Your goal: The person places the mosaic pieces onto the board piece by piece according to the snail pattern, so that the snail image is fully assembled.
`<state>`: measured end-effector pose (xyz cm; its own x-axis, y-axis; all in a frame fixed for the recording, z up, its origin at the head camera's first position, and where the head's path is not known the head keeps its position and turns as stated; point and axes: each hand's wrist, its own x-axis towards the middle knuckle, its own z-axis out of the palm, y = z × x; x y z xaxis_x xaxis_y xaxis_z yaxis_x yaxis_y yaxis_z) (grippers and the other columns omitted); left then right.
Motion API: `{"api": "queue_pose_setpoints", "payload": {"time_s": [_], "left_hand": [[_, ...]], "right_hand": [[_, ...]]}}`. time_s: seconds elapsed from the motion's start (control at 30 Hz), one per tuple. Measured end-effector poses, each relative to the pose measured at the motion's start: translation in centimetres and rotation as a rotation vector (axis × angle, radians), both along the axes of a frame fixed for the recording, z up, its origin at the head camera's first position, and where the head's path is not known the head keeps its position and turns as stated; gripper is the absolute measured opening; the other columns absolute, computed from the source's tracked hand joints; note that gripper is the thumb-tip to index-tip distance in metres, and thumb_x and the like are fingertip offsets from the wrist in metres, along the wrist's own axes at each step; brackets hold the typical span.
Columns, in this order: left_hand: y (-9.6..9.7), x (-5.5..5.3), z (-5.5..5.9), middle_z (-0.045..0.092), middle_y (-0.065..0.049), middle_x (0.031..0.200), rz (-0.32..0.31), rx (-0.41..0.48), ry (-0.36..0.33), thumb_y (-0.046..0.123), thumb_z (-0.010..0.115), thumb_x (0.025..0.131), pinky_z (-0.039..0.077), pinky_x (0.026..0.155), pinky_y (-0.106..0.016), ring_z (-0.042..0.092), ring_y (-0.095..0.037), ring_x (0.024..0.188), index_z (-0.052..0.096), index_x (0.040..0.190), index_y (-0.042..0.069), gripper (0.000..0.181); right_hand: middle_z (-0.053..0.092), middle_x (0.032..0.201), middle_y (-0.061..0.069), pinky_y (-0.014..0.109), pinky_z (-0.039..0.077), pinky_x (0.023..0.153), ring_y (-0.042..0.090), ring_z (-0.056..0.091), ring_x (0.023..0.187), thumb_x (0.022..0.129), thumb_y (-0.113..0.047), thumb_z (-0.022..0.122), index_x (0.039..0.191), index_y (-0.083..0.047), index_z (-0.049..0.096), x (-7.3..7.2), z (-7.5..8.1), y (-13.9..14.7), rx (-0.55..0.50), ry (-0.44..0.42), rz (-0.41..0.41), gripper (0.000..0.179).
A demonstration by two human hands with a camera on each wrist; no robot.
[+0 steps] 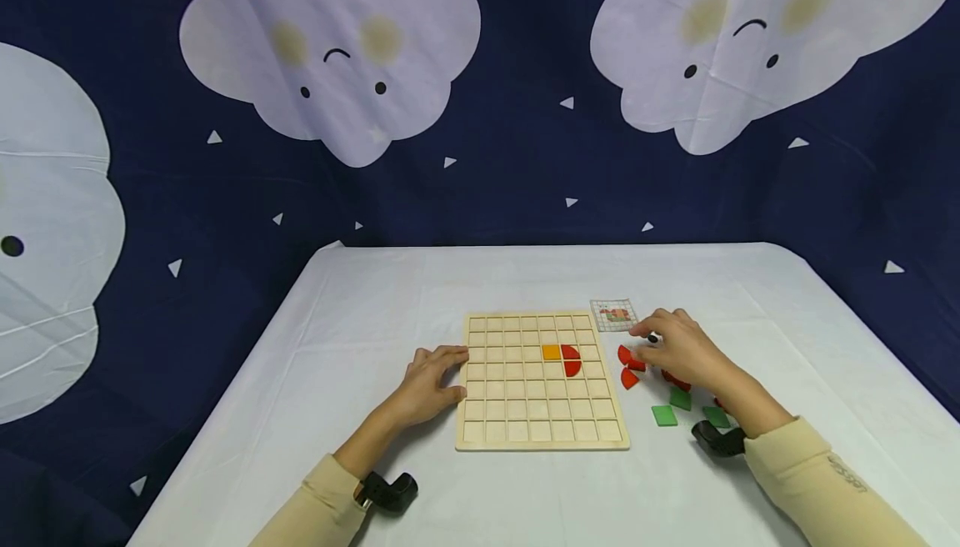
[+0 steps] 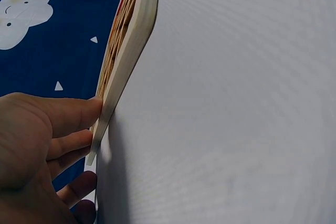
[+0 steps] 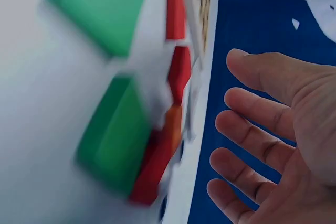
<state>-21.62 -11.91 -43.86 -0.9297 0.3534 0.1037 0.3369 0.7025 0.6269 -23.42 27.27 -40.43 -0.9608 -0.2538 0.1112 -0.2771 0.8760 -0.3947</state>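
My left hand (image 1: 427, 384) touches the left edge of a wooden grid board (image 1: 495, 390), thumb and fingertips against its rim in the left wrist view. On the board sit an orange square (image 1: 551, 353) and two red rounded pieces, an upper one (image 1: 570, 352) and a lower one (image 1: 572, 368). My right hand (image 1: 682, 351) hovers over loose pieces right of the board, its fingers loosely spread with nothing between them. Near its fingertips lie red wedge pieces (image 1: 628, 378) and a small dark piece (image 1: 652, 338). Part of the pile is hidden under this hand.
A small picture card (image 1: 613, 315) lies by the board's upper right corner. Several green squares (image 1: 664, 416) are nearer the right wrist. A white cloth (image 1: 360, 305) covers the table, and a dark blue curtain (image 1: 510, 197) with clouds hangs behind it.
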Motion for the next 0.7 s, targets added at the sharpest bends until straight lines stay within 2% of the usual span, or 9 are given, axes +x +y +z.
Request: {"api": "queue_pose_setpoints", "payload": {"time_s": [0.2,0.37,0.7], "left_hand": [[-0.1,0.0,0.0,0.052,-0.001,0.139,-0.005,0.002,0.003,0.013,0.070,0.080,0.028,0.084,-0.034,0.039,-0.016,0.101,0.058,0.128,0.006,0.050],[-0.1,0.0,-0.1,0.052,-0.001,0.139,-0.005,-0.003,0.005,0.014,0.070,0.080,0.028,0.084,-0.034,0.039,-0.016,0.101,0.058,0.128,0.006,0.050],[-0.1,0.1,0.1,0.052,0.000,0.139,-0.001,-0.002,-0.004,0.014,0.070,0.080,0.028,0.085,-0.035,0.039,-0.017,0.103,0.058,0.128,0.007,0.051]], "right_hand": [[0.063,0.104,0.009,0.034,0.033,0.074,0.023,0.045,0.089,0.078,-0.021,0.071,0.106,-0.007,0.070,0.3,-0.9,1.5,0.022,-0.023,-0.028,0.031],[0.061,0.104,0.010,0.034,0.033,0.074,0.023,0.044,0.090,0.078,-0.022,0.072,0.106,-0.008,0.070,0.3,-1.4,1.8,0.025,-0.059,-0.043,0.031],[0.059,0.099,0.010,0.033,0.030,0.072,0.025,0.041,0.089,0.075,-0.024,0.074,0.104,-0.008,0.071,-0.1,-1.8,2.0,0.072,-0.076,-0.066,0.033]]}}
